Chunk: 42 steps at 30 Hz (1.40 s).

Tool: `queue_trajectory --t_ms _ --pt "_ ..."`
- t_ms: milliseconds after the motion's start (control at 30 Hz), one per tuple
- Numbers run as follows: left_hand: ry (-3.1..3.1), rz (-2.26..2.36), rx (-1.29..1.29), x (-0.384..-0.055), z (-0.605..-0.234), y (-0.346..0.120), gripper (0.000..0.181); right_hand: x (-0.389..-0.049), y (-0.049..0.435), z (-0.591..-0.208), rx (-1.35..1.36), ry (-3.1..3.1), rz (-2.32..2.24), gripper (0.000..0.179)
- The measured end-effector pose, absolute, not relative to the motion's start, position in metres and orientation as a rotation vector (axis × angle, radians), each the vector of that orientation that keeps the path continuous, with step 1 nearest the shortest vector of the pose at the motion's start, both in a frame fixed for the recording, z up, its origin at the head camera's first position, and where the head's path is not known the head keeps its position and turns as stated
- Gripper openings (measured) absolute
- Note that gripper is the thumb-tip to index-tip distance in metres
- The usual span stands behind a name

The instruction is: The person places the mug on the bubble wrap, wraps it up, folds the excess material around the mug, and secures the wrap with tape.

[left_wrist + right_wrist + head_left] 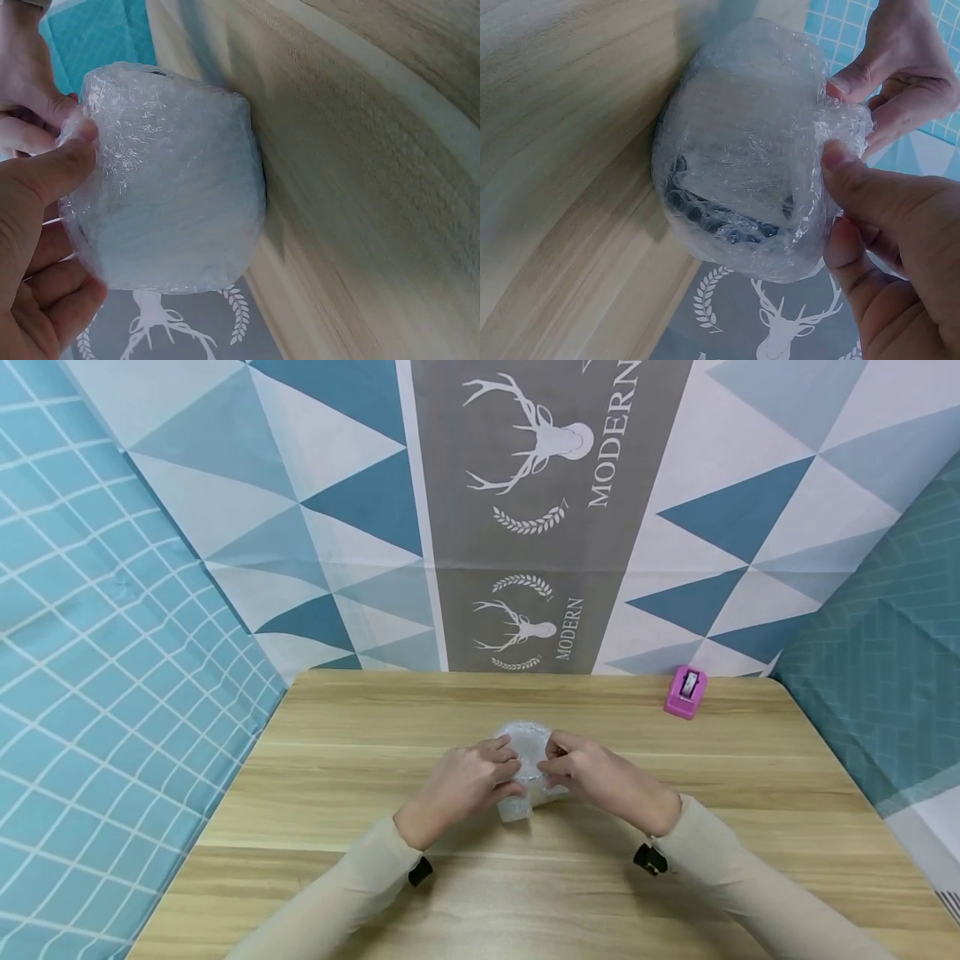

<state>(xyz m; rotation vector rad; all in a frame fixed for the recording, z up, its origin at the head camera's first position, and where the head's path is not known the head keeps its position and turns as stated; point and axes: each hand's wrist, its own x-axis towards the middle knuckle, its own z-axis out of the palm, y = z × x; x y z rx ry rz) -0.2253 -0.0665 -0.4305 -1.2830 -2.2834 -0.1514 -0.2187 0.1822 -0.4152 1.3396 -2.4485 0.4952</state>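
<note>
A: What do you have between your hands?

B: A bubble-wrapped bundle (527, 753), on the table (480, 902) near its middle. Your left hand (477, 781) pinches the wrap, thumb brought round against curled fingers; your right hand (588, 777) pinches the other side, its thumb and forefinger nearly together.

A: How would you do this step well?

B: You seem to be gathering the wrap's edge. I'd hold the left pinch firm, draw the right side snug, and flatten that flap (514, 809) on the near side. Pull gently; the film could tear or spring loose.

A: What does each view add for you?

B: Your right wrist view shows a dark curved strip (720, 217) through the wrap; your left shows mostly pale film. Only the head view catches the pink dispenser-like thing (686, 692) at the far right.
</note>
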Motion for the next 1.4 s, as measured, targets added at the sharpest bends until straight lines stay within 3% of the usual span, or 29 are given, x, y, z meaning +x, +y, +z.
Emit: queue_trajectory --t_ms 433,767,1033,1400 --pt "-2.359 -0.341 -1.289 -0.227 -0.431 -0.064 0.028 -0.218 0.185 -0.414 1.289 -2.505 0.543 0.026" --pt "-2.249 -0.176 -1.344 -0.227 -0.428 -0.058 0.042 -0.214 0.182 -0.408 1.246 -2.615 0.681 0.027" --pt "-2.242 -0.086 -1.344 -0.226 -0.426 -0.057 0.038 -0.214 0.183 -0.407 1.249 -2.634 0.666 0.037" --pt "-2.273 -0.095 -1.349 -0.225 -0.426 -0.056 0.037 -0.214 0.208 -0.408 1.113 -2.700 0.633 0.022"
